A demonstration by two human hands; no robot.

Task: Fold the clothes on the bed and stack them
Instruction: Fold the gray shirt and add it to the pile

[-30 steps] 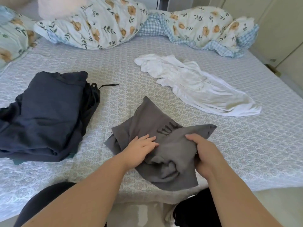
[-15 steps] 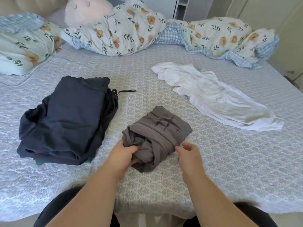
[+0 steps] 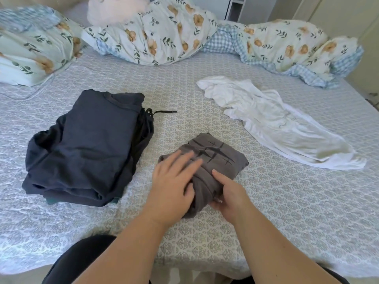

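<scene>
A grey garment with a black print lies bunched into a small bundle on the bed, near the front edge. My left hand rests flat on its left side with fingers spread. My right hand grips the bundle's near right edge, thumb on top and fingers tucked under. To the left sits a stack of folded navy clothes with a black drawstring trailing out. An unfolded white garment sprawls on the right.
A floral and blue-check duvet is heaped along the far side, with a floral pillow at far left and a pale plush toy behind it. Cupboard doors stand beyond the bed's right edge.
The grey garment went from a loose spread to a compact bundle. My left hand moved from gripping its side to lying flat on top. The camera has tilted up, so everything sits lower in view.
</scene>
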